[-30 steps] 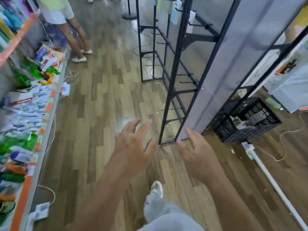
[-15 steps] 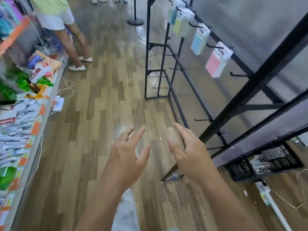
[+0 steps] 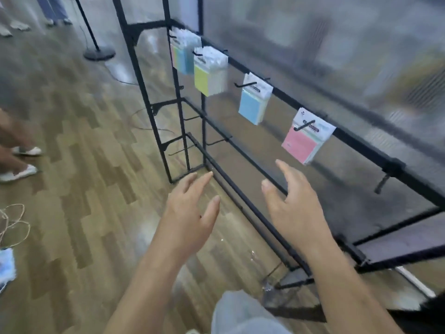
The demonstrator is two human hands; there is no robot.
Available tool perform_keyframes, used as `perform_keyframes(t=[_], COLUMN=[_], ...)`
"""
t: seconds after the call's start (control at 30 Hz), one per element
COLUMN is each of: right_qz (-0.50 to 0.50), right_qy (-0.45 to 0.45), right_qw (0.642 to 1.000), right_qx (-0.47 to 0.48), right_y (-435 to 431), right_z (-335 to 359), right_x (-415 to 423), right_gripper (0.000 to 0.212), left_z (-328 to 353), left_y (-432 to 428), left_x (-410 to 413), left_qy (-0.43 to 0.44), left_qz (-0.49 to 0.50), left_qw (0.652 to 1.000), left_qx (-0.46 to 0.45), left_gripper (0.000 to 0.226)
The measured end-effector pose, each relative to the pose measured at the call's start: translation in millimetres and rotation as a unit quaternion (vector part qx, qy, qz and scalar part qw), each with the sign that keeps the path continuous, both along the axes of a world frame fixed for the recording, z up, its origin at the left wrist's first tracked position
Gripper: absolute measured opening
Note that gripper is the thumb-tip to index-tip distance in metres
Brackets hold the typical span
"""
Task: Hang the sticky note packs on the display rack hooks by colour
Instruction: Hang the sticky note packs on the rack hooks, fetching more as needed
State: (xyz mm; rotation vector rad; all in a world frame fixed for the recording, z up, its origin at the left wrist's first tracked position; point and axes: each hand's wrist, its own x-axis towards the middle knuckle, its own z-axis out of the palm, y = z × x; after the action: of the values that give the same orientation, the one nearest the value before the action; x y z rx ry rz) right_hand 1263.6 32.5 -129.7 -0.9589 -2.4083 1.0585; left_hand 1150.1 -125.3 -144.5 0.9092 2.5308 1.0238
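Below the rack (image 3: 361,145) rail, left hand (image 3: 190,213) and right hand (image 3: 296,208) spread wide, empty; fetch more, hang by matching packs (image 3: 303,143).

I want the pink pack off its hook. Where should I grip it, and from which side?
Likely pinch the pink pack by its side edges below the white header, coming from the front with the nearer right hand. It hangs free on a hook whose tip points outward, so it slides off toward you.
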Motion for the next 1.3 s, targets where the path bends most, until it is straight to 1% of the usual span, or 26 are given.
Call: perform_keyframes(t=[0.13, 0.23, 0.33, 0.37, 0.43, 0.5, 0.57, 0.6, 0.67, 0.7, 0.77, 0.9, 1.07, 1.13, 1.3], right_qz=[-0.083, -0.185, -0.325, -0.357, -0.393, -0.416, -0.428, -0.435, -0.454, -0.462, -0.473, -0.511, -0.558, -0.570, -0.585], right_qy=[0.006, 0.037, 0.070, 0.079, 0.084, 0.089, 0.100, 0.102, 0.104, 0.118, 0.137, 0.145, 0.125, 0.145, 0.191], right_qw=[0.996, 0.981, 0.943, 0.931, 0.915, 0.905, 0.897, 0.893, 0.882, 0.876, 0.867, 0.842, 0.817, 0.805, 0.783], right_qx=[-0.035, -0.039, -0.003, 0.010, 0.015, -0.015, -0.047, -0.060, -0.074, -0.076, -0.072, -0.091, -0.078, -0.080, -0.089], right_y=[28, 54, 73, 78, 88, 98, 102, 103, 104, 104, 103, 97, 92, 89, 87], right_z=[-15, -27, -35, -37, -39, -42, -44, -43, -41, -41, -39, -36, -36, -37, -36], right_x=[-31, -57, -81, -88, -98, -103, -106, -108, -113, -115, -119, -127, -138, -144, -160], right_gripper=[0.053, 0.055, 0.069, 0.075, 0.086, 0.090, 0.087, 0.087, 0.085, 0.077, 0.057, 0.053, 0.030, 0.027, 0.027], left_z=[-7, -14, -16, -16, -15, -15, -16, -15, -16, -15, -14, -21, -24, -23, -14], left_y=[51, 92, 130, 143, 167, 189, 206, 215, 233, 241, 255, 267, 271, 269, 265], left_x=[-54, -91, -124, -135, -155, -171, -184, -188, -199, -203, -211, -230, -249, -254, -261], left_qy=[-0.001, 0.001, -0.017, -0.025, -0.048, -0.075, -0.105, -0.113, -0.111, -0.112, -0.127, -0.212, -0.238, -0.245, -0.252], left_qz=[-0.079, -0.133, -0.165, -0.170, -0.170, -0.164, -0.162, -0.165, -0.169, -0.167, -0.162, -0.136, -0.126, -0.132, -0.172], left_qw=[0.997, 0.991, 0.986, 0.985, 0.984, 0.983, 0.980, 0.979, 0.977, 0.977, 0.974, 0.961, 0.957, 0.953, 0.944], left_qx=[0.000, -0.004, 0.001, 0.003, 0.017, 0.035, 0.044, 0.051, 0.064, 0.074, 0.096, 0.113, 0.110, 0.117, 0.125], left_gripper=[0.047, 0.044, 0.044, 0.046, 0.052, 0.060, 0.065, 0.064, 0.052, 0.049, 0.053, 0.050, 0.025, 0.020, 0.020])
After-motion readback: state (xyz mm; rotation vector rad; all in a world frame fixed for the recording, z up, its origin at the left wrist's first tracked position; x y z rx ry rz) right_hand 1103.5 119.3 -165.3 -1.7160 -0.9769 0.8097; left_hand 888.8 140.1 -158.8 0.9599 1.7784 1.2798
